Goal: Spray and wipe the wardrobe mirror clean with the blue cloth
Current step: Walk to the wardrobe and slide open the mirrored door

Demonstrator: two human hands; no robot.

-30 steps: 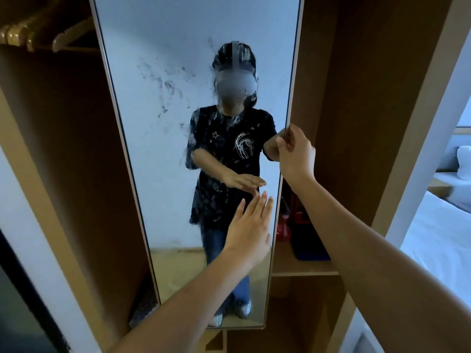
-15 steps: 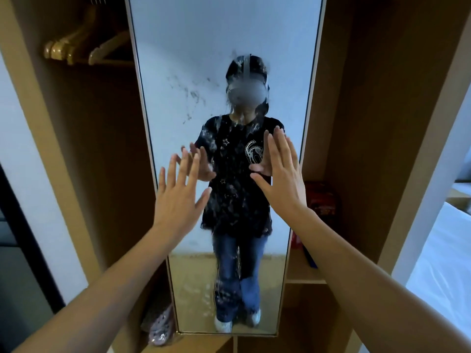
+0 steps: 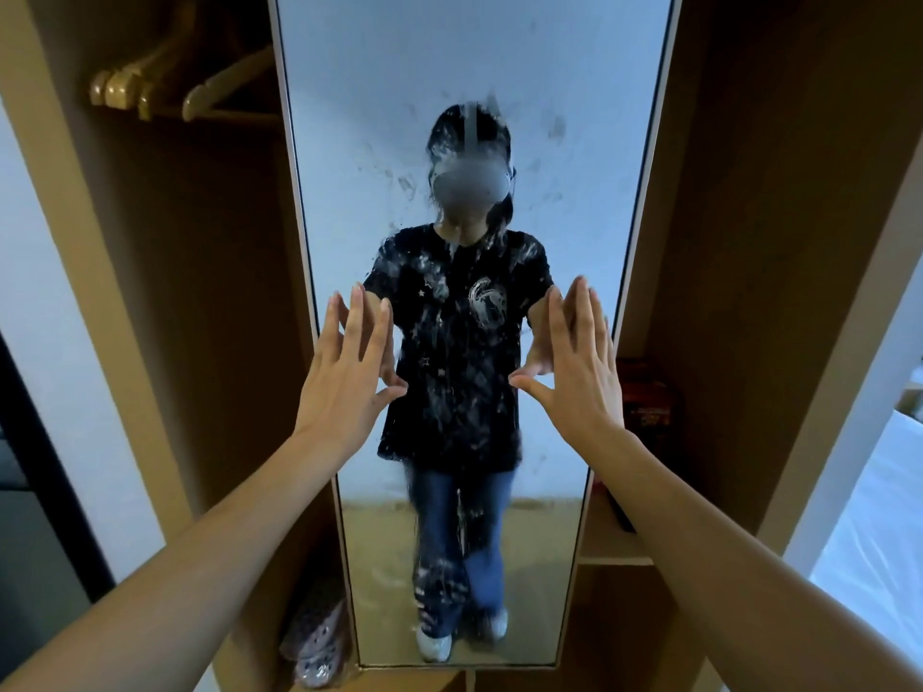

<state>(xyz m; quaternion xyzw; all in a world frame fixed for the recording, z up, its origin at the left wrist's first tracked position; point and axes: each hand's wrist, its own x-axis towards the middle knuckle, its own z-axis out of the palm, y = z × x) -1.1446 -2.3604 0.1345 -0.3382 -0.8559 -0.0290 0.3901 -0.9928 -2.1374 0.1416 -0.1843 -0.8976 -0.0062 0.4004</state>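
Standing tall in the middle of the view, the wardrobe (image 3: 779,202) is a brown, matt wooden carcass with plain flat panels and open compartments on both sides. The wardrobe mirror (image 3: 559,92), a long narrow pane in a thin pale frame, is set upright at its centre and fills most of the height; its glass is smeared and spattered with whitish streaks and dried drips, densest across the middle and running down toward the lower part. A bed (image 3: 869,531) with white, soft-looking bedding shows at the right edge, outside the wardrobe. In the left compartment, wooden hangers (image 3: 150,87), smooth and curved, hang in a close row near the top, and a pair of pinkish perforated shoes (image 3: 314,641) lies on the wardrobe floor just beside the mirror's lower left corner. In the right compartment a wooden shelf (image 3: 614,546) carries a dark red box (image 3: 649,397), partly hidden behind the right forearm.

The left hand (image 3: 344,387) is raised in front of the mirror's left edge, fingers straight and spread, its grip released and holding nothing. The right hand (image 3: 579,372) is up near the right edge, likewise splayed and empty. Whether the fingertips touch the glass cannot be told. The blue cloth is out of sight.
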